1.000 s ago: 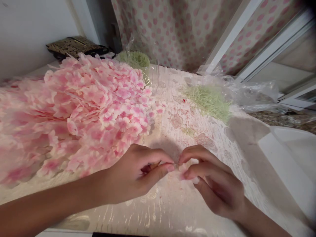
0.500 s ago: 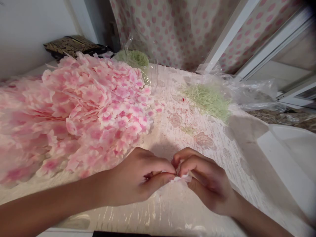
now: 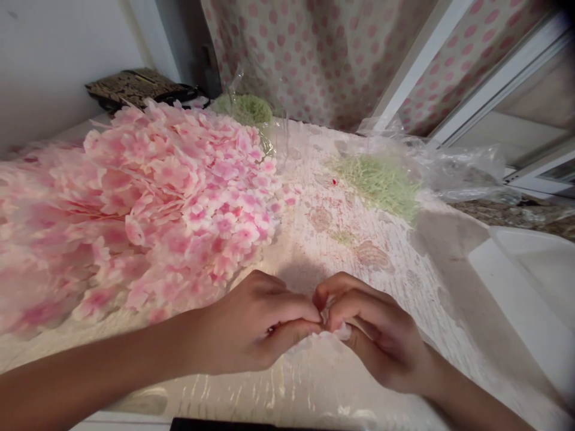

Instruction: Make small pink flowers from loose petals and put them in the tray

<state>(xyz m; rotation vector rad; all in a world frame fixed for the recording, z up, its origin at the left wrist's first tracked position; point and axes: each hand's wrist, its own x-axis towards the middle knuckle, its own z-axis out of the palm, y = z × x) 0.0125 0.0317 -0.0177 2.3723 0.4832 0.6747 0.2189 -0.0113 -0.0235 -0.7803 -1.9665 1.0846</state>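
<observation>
My left hand (image 3: 251, 323) and my right hand (image 3: 371, 335) meet in front of me, fingertips pinched together. Between them is a small pale pink fabric blossom (image 3: 338, 331), mostly hidden by my fingers, with only its edge showing below the right fingertips. A thin stem may lie inside my left hand, but my fingers hide it. To the left of my left hand, nearly touching it, lies a large heap of pink-and-white artificial blossoms (image 3: 157, 203).
The heap and hands rest on a white textured table cover (image 3: 341, 239). Pale green fibres (image 3: 377, 185) lie on it by a clear plastic bag (image 3: 462, 173). Another green bundle (image 3: 242, 109) sits in plastic at the back, near a dark patterned pouch (image 3: 139, 85).
My hands have closed in around the blossom, hiding more of it. The brown stem seen earlier in my left hand is now covered, and my right hand has drawn nearer to my left.
</observation>
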